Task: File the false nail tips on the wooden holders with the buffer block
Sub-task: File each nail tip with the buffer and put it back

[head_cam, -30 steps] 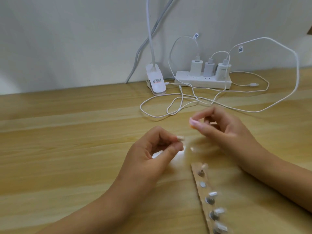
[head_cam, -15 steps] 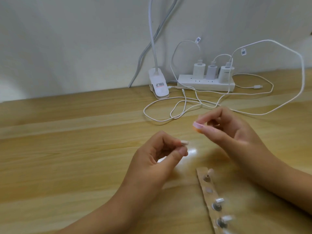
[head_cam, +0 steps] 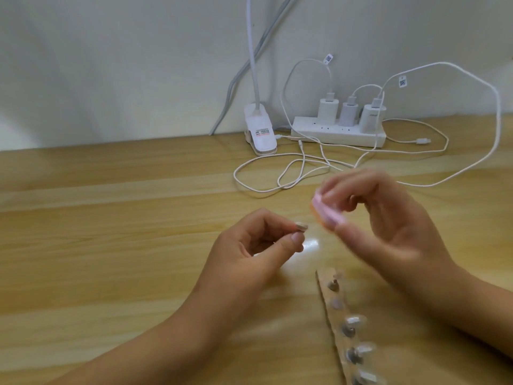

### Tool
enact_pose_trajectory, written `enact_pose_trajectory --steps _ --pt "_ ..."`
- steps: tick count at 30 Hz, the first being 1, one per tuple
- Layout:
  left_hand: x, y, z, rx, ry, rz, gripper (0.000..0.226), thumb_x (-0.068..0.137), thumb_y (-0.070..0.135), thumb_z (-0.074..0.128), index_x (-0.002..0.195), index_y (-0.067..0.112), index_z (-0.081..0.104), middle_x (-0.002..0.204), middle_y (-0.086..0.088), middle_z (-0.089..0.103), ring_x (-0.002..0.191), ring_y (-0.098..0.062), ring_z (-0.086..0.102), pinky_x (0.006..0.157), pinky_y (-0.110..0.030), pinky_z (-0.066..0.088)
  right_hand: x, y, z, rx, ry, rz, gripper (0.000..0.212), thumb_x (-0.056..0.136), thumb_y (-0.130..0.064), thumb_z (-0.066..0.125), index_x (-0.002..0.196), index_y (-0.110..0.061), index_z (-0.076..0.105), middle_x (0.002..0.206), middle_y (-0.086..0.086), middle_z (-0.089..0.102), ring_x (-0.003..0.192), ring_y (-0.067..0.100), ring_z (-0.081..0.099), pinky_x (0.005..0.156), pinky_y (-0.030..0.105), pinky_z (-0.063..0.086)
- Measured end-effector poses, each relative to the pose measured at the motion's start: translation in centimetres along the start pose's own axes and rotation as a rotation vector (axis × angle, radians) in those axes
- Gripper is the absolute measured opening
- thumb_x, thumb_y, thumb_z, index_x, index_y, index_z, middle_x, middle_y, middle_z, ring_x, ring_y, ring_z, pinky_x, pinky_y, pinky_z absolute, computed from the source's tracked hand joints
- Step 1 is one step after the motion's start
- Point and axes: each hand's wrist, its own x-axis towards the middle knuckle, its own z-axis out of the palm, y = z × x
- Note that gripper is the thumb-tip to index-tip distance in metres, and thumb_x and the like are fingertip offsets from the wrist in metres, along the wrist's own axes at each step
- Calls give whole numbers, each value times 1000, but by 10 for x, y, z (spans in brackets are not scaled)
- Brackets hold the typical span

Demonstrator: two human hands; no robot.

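My left hand (head_cam: 249,251) pinches a small false nail tip (head_cam: 384,226) between thumb and fingertips above the wooden table. Just to its right, my right hand (head_cam: 388,218) grips a pink buffer block (head_cam: 323,209) with an orange edge; the hand is blurred. The block's near end hangs a little right of the nail tip, apart from it. A wooden holder strip (head_cam: 337,329) lies on the table below my right hand, running toward the bottom edge. Several clear nail tips (head_cam: 355,319) stand on its metal studs.
At the back by the wall stands a white power strip (head_cam: 337,134) with three chargers. Its white cables (head_cam: 277,173) loop over the table just behind my hands. A white clip lamp base (head_cam: 261,137) sits to the strip's left.
My right hand has tilted the buffer block so more of its pink face shows, and it blurs with motion. My left hand keeps its pinch on the nail tip, almost still.
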Motion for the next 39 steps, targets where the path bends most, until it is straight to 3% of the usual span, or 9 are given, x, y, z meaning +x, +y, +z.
enact_pose_trajectory --steps 5,8,12,15,25,29,33,36,39 --pt "-1 0 0 12 1 -29 3 77 20 72 75 22 70 81 5 74 78 -5 67 75 -15 50 3 4 -1 81 34 219 15 86 -32 76 93 -24 66 91 -14 67 82 12 53 81 34 41" --pt "-1 -1 0 58 9 -28 3 76 25 70 77 22 70 78 2 73 77 -10 66 75 -22 50 1 0 3 26 -63 97 12 86 -28 72 95 -24 65 98 -3 68 91 25 57 81 32 43" --pt "-1 0 1 54 26 -42 3 75 26 70 76 23 69 81 5 73 77 -7 66 76 -20 51 3 6 -1 44 26 255 14 84 -37 76 89 -27 68 100 -7 70 97 18 58 84 32 42" --pt "-1 0 1 61 20 -30 2 76 25 70 76 24 70 77 6 72 75 -6 65 73 -17 50 1 1 2 15 -56 125 11 84 -33 73 93 -30 66 104 -4 69 105 27 59 85 31 43" --pt "-3 3 2 -27 43 -28 6 70 25 70 72 20 67 78 2 74 73 -5 68 69 -12 49 5 9 -2 45 13 294 17 80 -39 79 85 -28 67 98 -3 68 92 17 57 83 34 43" --pt "-1 3 2 -34 49 -32 6 72 23 70 75 18 67 76 1 73 72 -6 67 68 -12 48 2 4 1 81 -52 138 11 85 -33 72 93 -28 65 100 -1 67 96 30 58 82 36 44" --pt "-1 4 1 -69 64 -43 10 73 20 69 79 12 66 77 1 72 72 -5 67 69 -12 49 4 8 -2 80 60 255 18 84 -39 76 91 -26 65 98 -7 68 90 17 57 82 36 43" --pt "-1 4 1 -69 57 -38 8 74 19 69 79 13 66 74 1 71 71 -6 66 69 -12 49 2 1 2 52 -38 103 17 84 -36 73 96 -28 63 102 -3 67 95 28 58 82 35 44" --pt "0 5 -1 -85 56 -46 8 74 21 73 78 16 69 77 3 72 72 -5 66 69 -12 48 4 10 -3 -26 5 295 19 83 -36 77 92 -24 65 98 -9 68 89 16 56 82 31 44"
